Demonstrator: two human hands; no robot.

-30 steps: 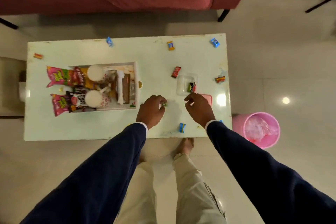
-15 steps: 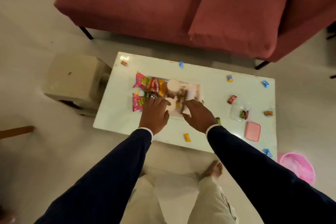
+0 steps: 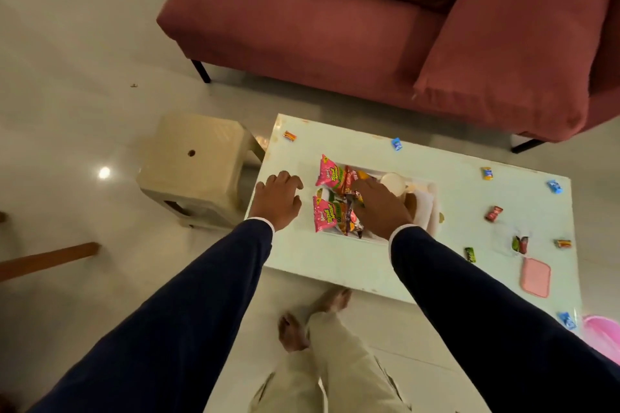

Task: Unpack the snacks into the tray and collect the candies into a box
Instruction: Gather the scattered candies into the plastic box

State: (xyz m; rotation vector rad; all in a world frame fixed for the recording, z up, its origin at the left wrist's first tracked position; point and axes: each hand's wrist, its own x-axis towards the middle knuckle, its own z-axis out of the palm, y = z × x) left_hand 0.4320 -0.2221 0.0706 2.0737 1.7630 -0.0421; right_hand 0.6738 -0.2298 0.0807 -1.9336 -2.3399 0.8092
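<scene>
A white tray (image 3: 433, 211) sits mid-table and holds pink snack packets (image 3: 326, 174), darker packets and a white cup (image 3: 393, 182). My right hand (image 3: 380, 209) lies palm down over the tray, fingers on the packets; its grip is hidden. My left hand (image 3: 276, 199) hovers over the bare table left of the tray, fingers spread and holding nothing. A clear box (image 3: 508, 236) at the right holds a couple of candies (image 3: 520, 244), with its pink lid (image 3: 535, 277) beside it. Several wrapped candies lie scattered, among them a red candy (image 3: 493, 213) and a green candy (image 3: 470, 254).
The white table (image 3: 335, 265) stands before a red sofa (image 3: 335, 20). A beige stool (image 3: 198, 164) touches its left end. A pink bin (image 3: 604, 334) is on the floor at the right. More candies lie at the far edge, such as a blue candy (image 3: 396, 143).
Both hands have moved left. The left hand went from over the tray to the table beside it. The right hand slid onto the snack packets. The view swung left.
</scene>
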